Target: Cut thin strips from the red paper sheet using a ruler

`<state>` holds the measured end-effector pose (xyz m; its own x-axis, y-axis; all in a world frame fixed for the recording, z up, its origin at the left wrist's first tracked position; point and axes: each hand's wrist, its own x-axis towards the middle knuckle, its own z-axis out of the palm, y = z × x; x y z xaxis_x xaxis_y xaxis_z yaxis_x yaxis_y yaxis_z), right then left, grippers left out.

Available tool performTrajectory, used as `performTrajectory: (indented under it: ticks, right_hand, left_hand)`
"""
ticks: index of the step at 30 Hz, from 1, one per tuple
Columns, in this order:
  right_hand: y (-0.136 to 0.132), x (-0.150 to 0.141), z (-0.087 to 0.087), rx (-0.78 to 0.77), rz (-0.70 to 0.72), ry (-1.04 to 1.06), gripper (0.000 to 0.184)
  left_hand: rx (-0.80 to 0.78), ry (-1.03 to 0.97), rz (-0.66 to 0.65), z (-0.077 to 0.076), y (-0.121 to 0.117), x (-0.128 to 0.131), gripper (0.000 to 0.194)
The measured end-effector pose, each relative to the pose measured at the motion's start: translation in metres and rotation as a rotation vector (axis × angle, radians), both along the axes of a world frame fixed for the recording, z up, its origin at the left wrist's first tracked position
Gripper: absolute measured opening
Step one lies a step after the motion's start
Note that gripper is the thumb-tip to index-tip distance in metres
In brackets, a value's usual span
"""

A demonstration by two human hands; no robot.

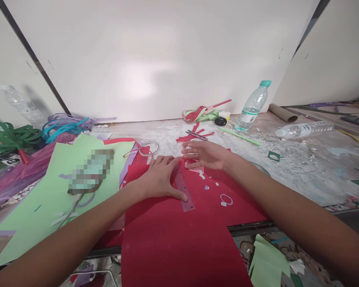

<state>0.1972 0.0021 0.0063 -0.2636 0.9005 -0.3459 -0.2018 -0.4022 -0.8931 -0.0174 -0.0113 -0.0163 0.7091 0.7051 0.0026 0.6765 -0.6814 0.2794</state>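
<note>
A see-through plastic ruler (185,195) lies on a large sheet of red paper (179,243) that hangs over the table's front edge. My left hand (158,177) holds the ruler down, thumb on its lower part and index finger stretched to its upper end. Just right of the ruler's top, my right hand (205,155) hovers over or rests on the paper, fingers stretched out and slightly apart; no object shows in it. Small white paper scraps (201,174) and a purple paper ring (226,199) lie on the red sheet. Scissors (196,135) sit behind my right hand.
Left, a blurred-out phone-like object (92,171) with a cable lies on green paper (56,159). Curled paper strips (66,125) are behind it. A wire coil (149,148), an upright bottle (253,107), a lying bottle (305,130) and a cardboard tube (283,113) stand farther back.
</note>
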Motion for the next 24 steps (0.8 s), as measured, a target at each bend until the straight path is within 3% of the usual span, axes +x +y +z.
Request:
performTrajectory:
  ticks: [5,11,14,24]
  right_hand:
    - [0.004,0.003,-0.008,0.225,-0.039,-0.239,0.019]
    - [0.003,-0.003,-0.014,0.443,0.175,-0.724,0.025]
    - [0.004,-0.005,-0.017,0.503,0.231,-0.772,0.023]
    - [0.005,-0.013,-0.028,0.56,0.137,-0.903,0.027]
  left_hand:
    - [0.036,-0.048,-0.015,-0.002,0.002,0.0,0.125]
    - [0.084,-0.079,-0.054,0.001,0.0,0.001,0.126]
    - [0.11,-0.092,-0.063,0.001,-0.001,0.001,0.126]
    - [0.049,-0.068,-0.106,0.003,-0.001,-0.001,0.116]
